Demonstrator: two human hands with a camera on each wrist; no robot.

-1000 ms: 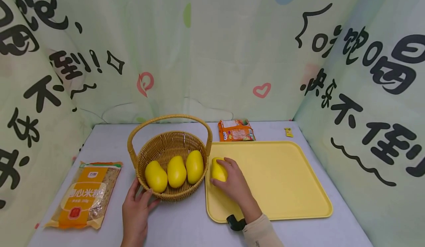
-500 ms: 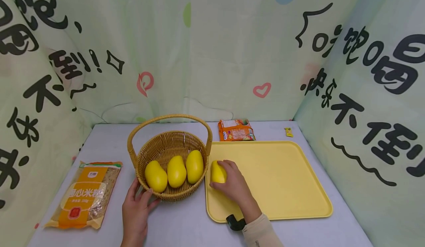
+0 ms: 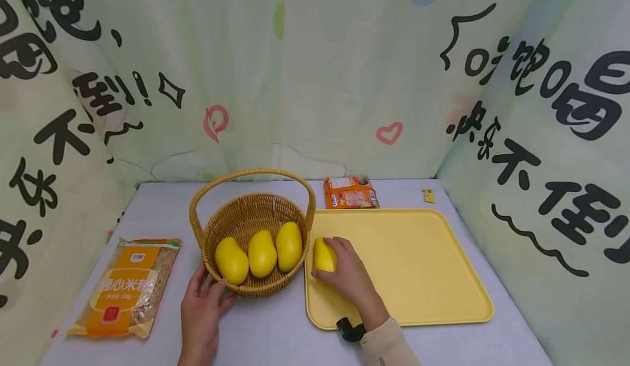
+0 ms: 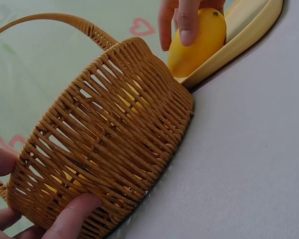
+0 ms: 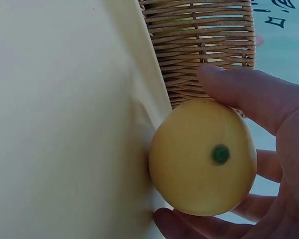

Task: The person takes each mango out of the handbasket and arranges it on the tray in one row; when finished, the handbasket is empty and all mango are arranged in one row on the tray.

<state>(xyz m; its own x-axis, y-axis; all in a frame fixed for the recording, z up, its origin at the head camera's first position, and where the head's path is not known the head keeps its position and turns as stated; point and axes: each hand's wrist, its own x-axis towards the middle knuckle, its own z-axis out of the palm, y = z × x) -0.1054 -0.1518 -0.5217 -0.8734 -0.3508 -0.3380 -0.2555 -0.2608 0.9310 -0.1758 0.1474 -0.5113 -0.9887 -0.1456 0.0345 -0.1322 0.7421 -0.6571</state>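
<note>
My right hand (image 3: 348,272) grips a yellow mango (image 3: 325,254) at the left end of the yellow tray (image 3: 398,267). The right wrist view shows the mango's rounded end with a green stem spot (image 5: 220,154), thumb on one side and fingers on the other, close to the tray surface. My left hand (image 3: 203,314) holds the near left side of a wicker basket (image 3: 261,207), its thumb (image 4: 72,214) against the woven wall. Inside the basket lie three more mangoes (image 3: 262,254) in a row. The tall handle arches over the basket.
A bag of rice snacks (image 3: 128,289) lies at the left. Behind the tray sits an orange packet (image 3: 350,192), with a small yellow sachet (image 3: 429,196) at the back right. Printed curtains enclose the table's back and sides. The basket stands right beside the tray's left edge.
The right hand's hold on the mango has shifted very slightly. The left hand, basket and tray stay where they were.
</note>
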